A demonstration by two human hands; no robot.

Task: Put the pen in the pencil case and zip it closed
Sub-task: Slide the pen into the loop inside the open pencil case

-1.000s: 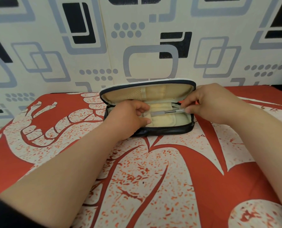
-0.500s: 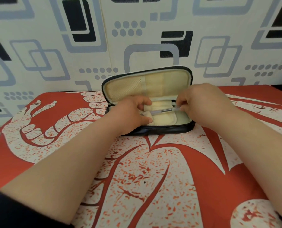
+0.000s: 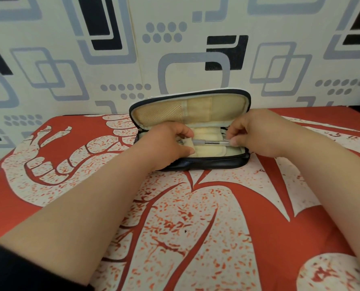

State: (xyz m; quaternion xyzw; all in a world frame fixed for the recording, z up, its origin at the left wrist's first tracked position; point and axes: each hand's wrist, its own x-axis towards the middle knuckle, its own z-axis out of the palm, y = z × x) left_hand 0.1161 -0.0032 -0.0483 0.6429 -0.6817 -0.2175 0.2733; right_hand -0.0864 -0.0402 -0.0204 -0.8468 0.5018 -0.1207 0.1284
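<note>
A black pencil case [image 3: 212, 163] with a cream lining lies open at the far middle of the table, its lid [image 3: 187, 110] standing up toward the wall. A clear pen [image 3: 211, 142] lies level inside the lower half. My right hand [image 3: 256, 133] pinches the pen's right end. My left hand [image 3: 164, 143] rests on the case's left side and holds a cream elastic loop through which the pen's tip passes. The zipper pull is not visible.
The table wears a red and cream leaf-patterned cloth [image 3: 195, 227]. A wall [image 3: 111, 59] with grey and black square patterns rises just behind the case. My two forearms cross the near part of the table.
The pen has slid left, its tip now through the loop under my left hand. The lid has risen from a low tilt. My right hand has followed the pen leftward.
</note>
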